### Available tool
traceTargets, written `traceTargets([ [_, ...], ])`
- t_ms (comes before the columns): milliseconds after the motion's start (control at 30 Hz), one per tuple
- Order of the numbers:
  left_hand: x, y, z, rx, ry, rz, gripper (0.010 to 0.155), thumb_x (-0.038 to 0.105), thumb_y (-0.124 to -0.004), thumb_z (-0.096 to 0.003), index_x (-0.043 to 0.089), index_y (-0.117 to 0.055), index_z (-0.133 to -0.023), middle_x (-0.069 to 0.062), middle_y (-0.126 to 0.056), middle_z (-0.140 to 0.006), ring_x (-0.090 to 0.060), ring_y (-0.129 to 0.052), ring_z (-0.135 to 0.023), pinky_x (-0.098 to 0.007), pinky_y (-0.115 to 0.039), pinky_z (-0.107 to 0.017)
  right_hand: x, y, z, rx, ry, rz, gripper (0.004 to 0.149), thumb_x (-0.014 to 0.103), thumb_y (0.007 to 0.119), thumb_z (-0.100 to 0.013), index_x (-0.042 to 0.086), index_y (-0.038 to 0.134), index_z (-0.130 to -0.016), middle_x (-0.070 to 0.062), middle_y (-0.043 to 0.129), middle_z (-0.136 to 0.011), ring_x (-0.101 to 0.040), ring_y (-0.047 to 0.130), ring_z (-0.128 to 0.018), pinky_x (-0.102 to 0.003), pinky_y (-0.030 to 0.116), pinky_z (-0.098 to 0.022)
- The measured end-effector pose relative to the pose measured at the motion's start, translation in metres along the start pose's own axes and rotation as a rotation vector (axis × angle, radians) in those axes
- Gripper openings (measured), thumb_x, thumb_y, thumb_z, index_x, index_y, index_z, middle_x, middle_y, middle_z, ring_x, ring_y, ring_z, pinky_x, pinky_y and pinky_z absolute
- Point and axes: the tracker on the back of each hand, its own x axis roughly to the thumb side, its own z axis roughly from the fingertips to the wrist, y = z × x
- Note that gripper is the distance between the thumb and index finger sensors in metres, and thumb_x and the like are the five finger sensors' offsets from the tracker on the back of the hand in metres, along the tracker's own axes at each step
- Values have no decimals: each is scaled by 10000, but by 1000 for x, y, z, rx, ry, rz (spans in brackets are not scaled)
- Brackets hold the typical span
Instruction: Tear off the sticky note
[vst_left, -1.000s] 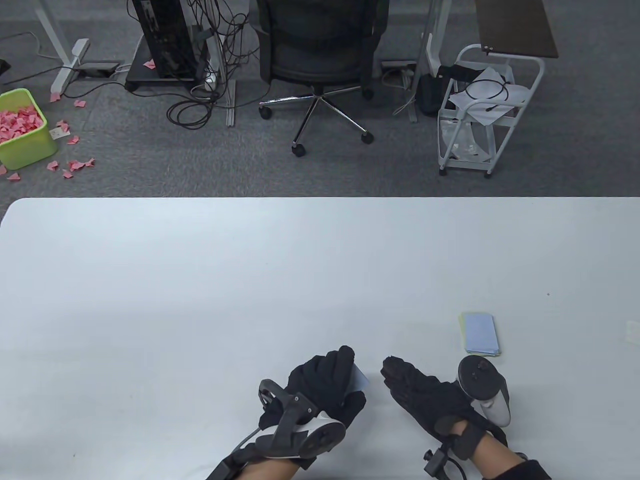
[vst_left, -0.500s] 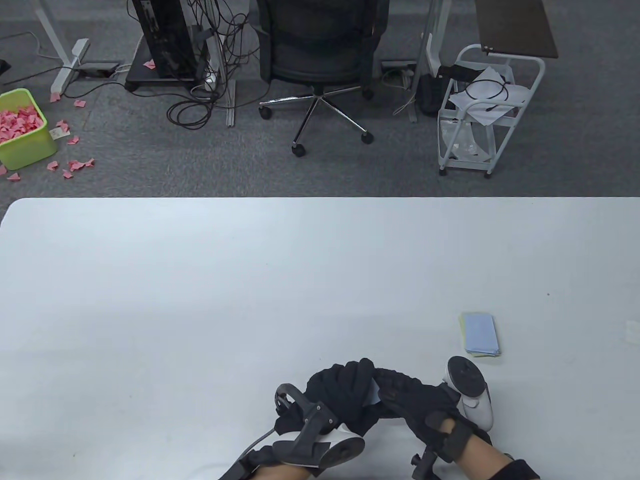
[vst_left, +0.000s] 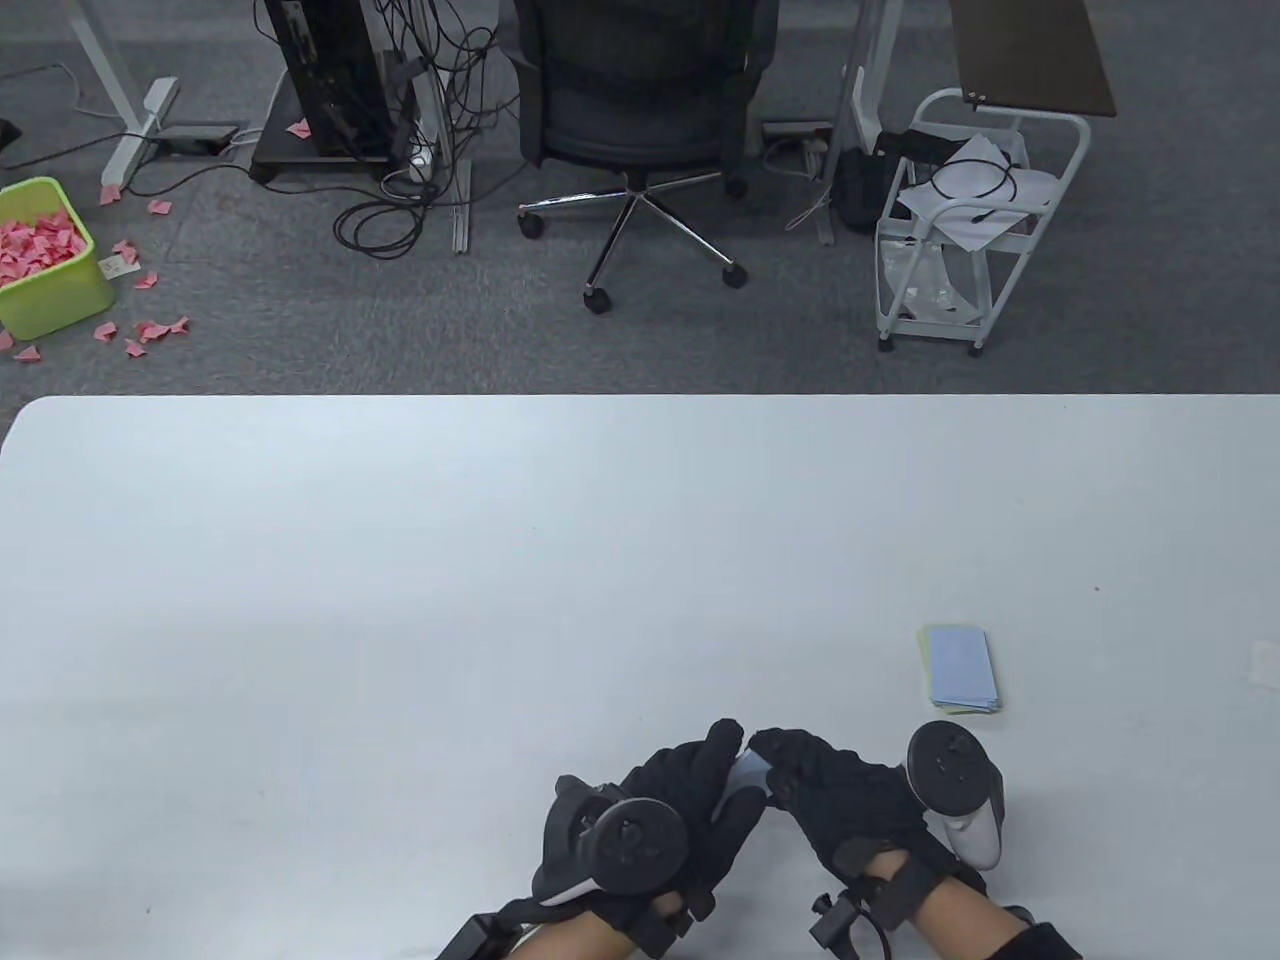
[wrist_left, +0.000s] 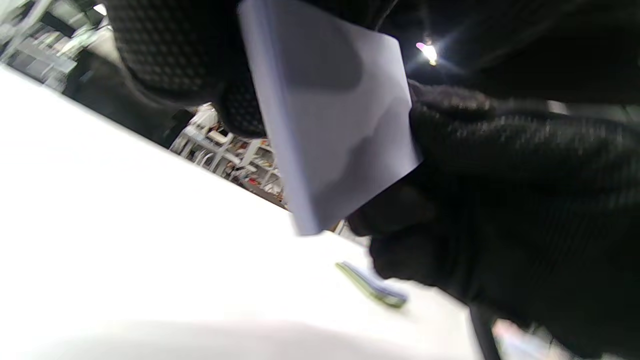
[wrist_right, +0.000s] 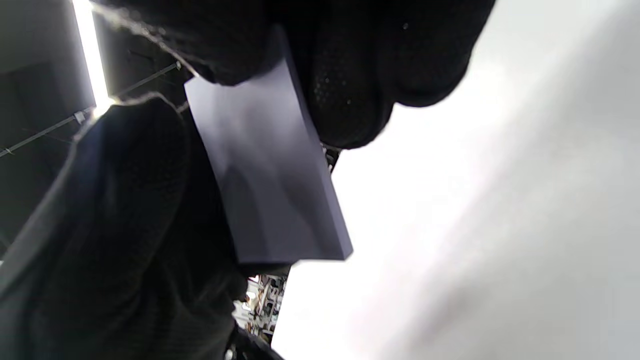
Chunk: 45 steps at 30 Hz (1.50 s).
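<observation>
A pale lilac sticky note pad (vst_left: 748, 772) is held between both gloved hands near the table's front edge. My left hand (vst_left: 700, 800) grips the pad from the left; its fingers (wrist_left: 175, 50) wrap the pad (wrist_left: 335, 130) in the left wrist view. My right hand (vst_left: 810, 785) touches the pad's right side, and its fingers (wrist_right: 360, 75) press on the pad (wrist_right: 270, 185) in the right wrist view. Most of the pad is hidden by the gloves in the table view. I cannot tell whether a single sheet is lifted.
A small stack of blue and yellow-green notes (vst_left: 960, 668) lies on the white table (vst_left: 400, 560) to the right of my hands, also visible in the left wrist view (wrist_left: 372, 287). A green bin of pink paper scraps (vst_left: 45, 260) stands on the floor beyond.
My right hand has come left to meet my left hand at the pad. My left hand has rotated so its tracker faces up, and both hands have shifted slightly right.
</observation>
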Motion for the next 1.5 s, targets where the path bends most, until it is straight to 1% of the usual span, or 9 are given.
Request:
traceTargets([
  [133,-7,-5,-1,25,100,215,510,375,-779,-607,32,-778,-985,-81,-924,-817,-306,-991,-581,-438,-880,-419,5,-3,2,-74,-34,34,433,339,793,-489,222,671,-888,-29,793,-857,-217,945,-656,-368,804,-504],
  [433,-7,-14,0,100,133,438,547,436,-795,-609,82,-733,-1020,-74,-871,-882,-309,-949,-667,-439,-859,-482,11,-4,9,-226,-14,50,580,448,802,-503,206,503,-938,-35,626,-941,-171,954,-631,-334,820,-488],
  [533,-13,-21,0,130,159,641,538,441,-842,-580,135,-752,-1014,-66,-851,-900,-309,-930,-693,-449,-842,-507,17,-2,11,-229,-68,29,505,427,774,-510,239,545,-919,-19,613,-962,-193,930,-683,-350,802,-526],
  [667,-22,-28,-1,78,170,892,620,462,-926,-529,133,-745,-1021,-58,-837,-905,-302,-927,-698,-461,-832,-518,20,1,14,-191,-121,-48,513,420,788,-496,242,579,-930,-44,612,-989,-218,905,-743,-361,787,-572],
  [767,-25,-27,0,66,194,847,757,517,-940,-500,80,-678,-1060,-56,-806,-913,-287,-927,-696,-449,-839,-516,24,9,16,-152,-171,-19,523,414,759,-499,240,572,-955,-67,550,-1030,-276,844,-826,-393,750,-627],
  [900,-22,-22,2,76,196,783,813,541,-943,-484,57,-656,-1071,-68,-790,-921,-294,-934,-686,-438,-848,-501,26,12,17,-133,-215,-4,489,392,723,-507,239,595,-954,-73,533,-1037,-309,814,-855,-415,730,-647],
  [1267,-13,-17,6,121,111,642,754,576,-870,-509,152,-656,-1094,-103,-734,-973,-423,-822,-783,-508,-780,-534,32,14,20,-134,-278,23,449,382,693,-516,288,612,-948,-11,446,-1070,-312,728,-890,-412,666,-673],
  [1400,-9,-18,4,85,57,586,749,583,-765,-544,163,-579,-1136,-259,-581,-1089,-516,-717,-851,-563,-723,-575,33,13,21,-137,-292,35,448,384,693,-522,293,604,-952,15,218,-1084,-274,502,-993,-393,594,-697],
  [1500,-7,-24,4,67,31,622,747,571,-686,-564,176,-485,-1165,-274,-578,-1119,-522,-728,-876,-585,-725,-589,35,12,20,-133,-315,51,454,385,693,-526,288,590,-958,58,165,-1078,-270,374,-1018,-407,526,-722],
])
